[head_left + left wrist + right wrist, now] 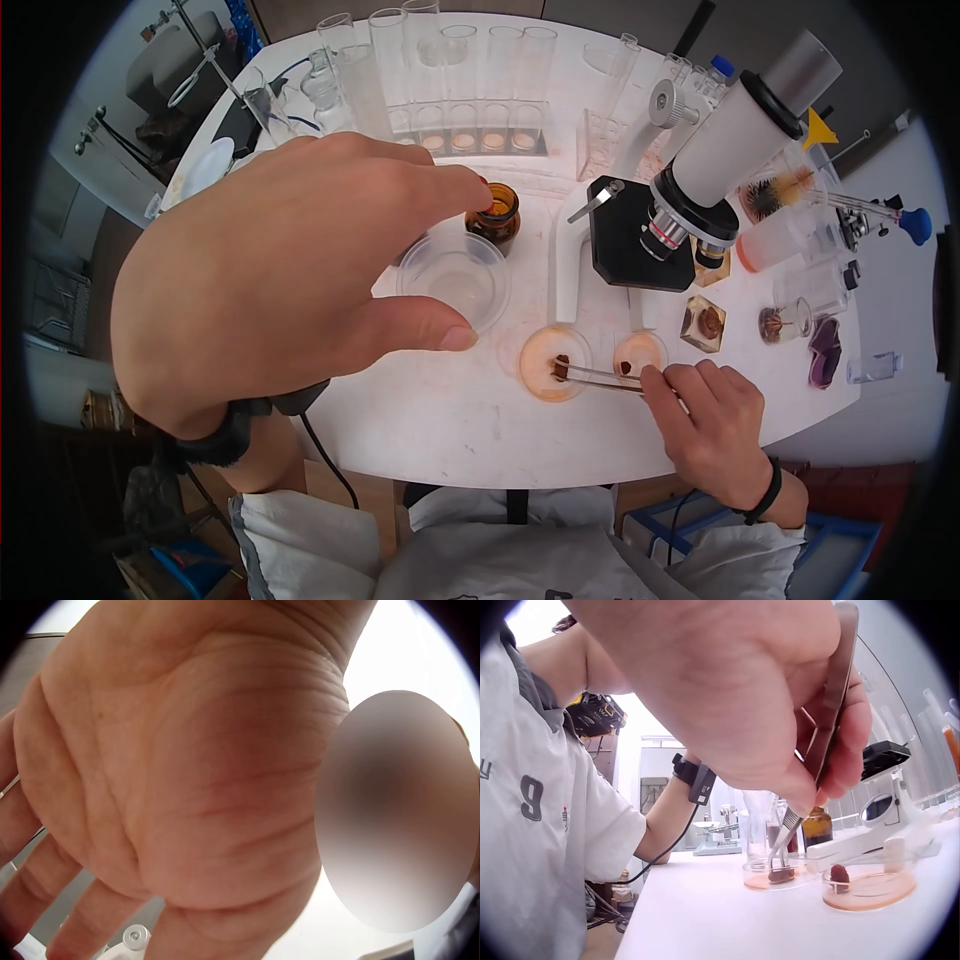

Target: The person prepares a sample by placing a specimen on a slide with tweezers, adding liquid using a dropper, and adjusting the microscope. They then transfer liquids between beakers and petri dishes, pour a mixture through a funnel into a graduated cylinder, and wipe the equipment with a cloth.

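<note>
My right hand [710,425] [742,690] grips metal tweezers [612,381] [838,690]. Their tips touch a dark brown piece [561,368] [782,875] in a shallow orange-tinted dish [537,387]. Beside it, a second dish [645,345] [874,898] holds another dark piece [626,367] [839,877]. Raised large in the head view, my left hand [290,260] [180,780] has its fingers extended, palm turned down, with nothing held. Its index finger appears alongside an open brown bottle [493,228]; whether they touch is unclear. The hand partly overlaps a clear round container [470,285].
A microscope [700,165] stands behind the dishes. Glass tubes and a rack [490,140] stand at the back. Clear blocks [704,323], jars [785,320] and a purple object [824,352] lie to the right. A black cable [325,450] hangs over the left front edge.
</note>
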Demonstrator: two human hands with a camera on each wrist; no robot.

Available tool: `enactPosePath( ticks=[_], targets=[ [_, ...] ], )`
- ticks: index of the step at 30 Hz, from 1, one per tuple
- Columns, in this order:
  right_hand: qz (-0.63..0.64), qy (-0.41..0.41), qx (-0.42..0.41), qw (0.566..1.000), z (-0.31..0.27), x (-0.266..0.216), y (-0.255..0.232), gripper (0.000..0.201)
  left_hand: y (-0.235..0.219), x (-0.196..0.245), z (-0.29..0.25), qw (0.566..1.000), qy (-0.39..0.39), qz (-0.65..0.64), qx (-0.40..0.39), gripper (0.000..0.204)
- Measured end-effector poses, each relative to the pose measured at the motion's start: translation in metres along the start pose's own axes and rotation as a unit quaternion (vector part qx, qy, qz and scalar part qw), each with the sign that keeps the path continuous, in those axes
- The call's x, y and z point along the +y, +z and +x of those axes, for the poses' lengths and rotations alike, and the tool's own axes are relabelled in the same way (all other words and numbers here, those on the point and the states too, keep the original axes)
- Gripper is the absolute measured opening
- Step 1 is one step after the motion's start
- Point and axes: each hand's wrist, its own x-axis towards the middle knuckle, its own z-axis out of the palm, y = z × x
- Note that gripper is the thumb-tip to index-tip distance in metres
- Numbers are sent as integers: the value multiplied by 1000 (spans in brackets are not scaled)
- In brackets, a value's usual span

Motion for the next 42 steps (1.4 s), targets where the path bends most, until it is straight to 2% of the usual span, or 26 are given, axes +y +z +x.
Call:
enactPosePath(
  ticks=[4,7,25,34,40,42],
  targets=[
    [-12,0,2,1000,9,-4,-3,35,0,1,0,1000,0,2,-1,78],
    [-2,0,-38,999,19,-7,-12,30,0,1,-2,1000,3,-3,3,77],
    [-24,28,-99,994,38,-12,-23,19,-1,6,-3,1000,-10,-2,-3,71],
    [-2,29,-65,997,34,-6,-19,18,0,4,-5,1000,3,2,12,72],
    [39,53,-56,996,30,-2,-29,22,3,3,-4,1000,-1,-2,16,71],
    [66,79,-30,994,26,1,-34,24,2,2,-5,1000,0,-12,14,71]
  ],
)
